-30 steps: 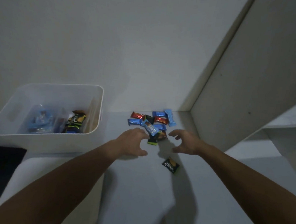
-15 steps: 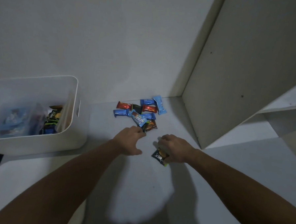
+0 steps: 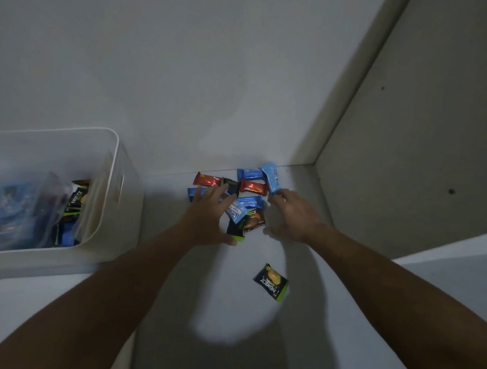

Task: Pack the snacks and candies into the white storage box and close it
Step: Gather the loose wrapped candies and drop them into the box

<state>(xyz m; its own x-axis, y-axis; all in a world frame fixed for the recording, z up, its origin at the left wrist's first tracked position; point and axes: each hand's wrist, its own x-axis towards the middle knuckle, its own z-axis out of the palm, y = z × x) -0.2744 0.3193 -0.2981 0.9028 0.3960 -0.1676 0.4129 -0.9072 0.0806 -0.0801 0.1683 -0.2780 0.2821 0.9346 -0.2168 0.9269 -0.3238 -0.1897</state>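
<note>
Snacks already sit in your white plastic storage box [image 3: 108, 160] at the left of the pale bench [image 3: 173, 321]: a clear bag with blue wrappers [image 3: 13, 203] on its left side, and black-and-green packets [image 3: 76, 203] standing against its right wall. Box has no lid on it; a slot handle shows in the near right wall.

Loose pile of small wrapped snacks [image 3: 243, 197] lies at the back of the bench, near the corner where the wall meets a beige upright panel [image 3: 407, 164]. You can see two red wrappers, several blue ones, a brown one and black-and-green ones, overlapping each other.

Your left hand [image 3: 207, 215] is spread flat, fingers straight, over the left edge of the pile, covering part of a blue wrapper, thumb beside a black-and-green packet. It grips nothing.

Your right hand [image 3: 293, 215] reaches to the right edge of the pile, fingers loosely bent, fingertips touching the end of the tilted light blue bar [image 3: 271, 177]. Cannot tell if it has actually pinched it.

One black-and-green "Nextar" packet [image 3: 271, 281] lies alone on the bench, nearer to you, apart from the pile and below your right hand.
</note>
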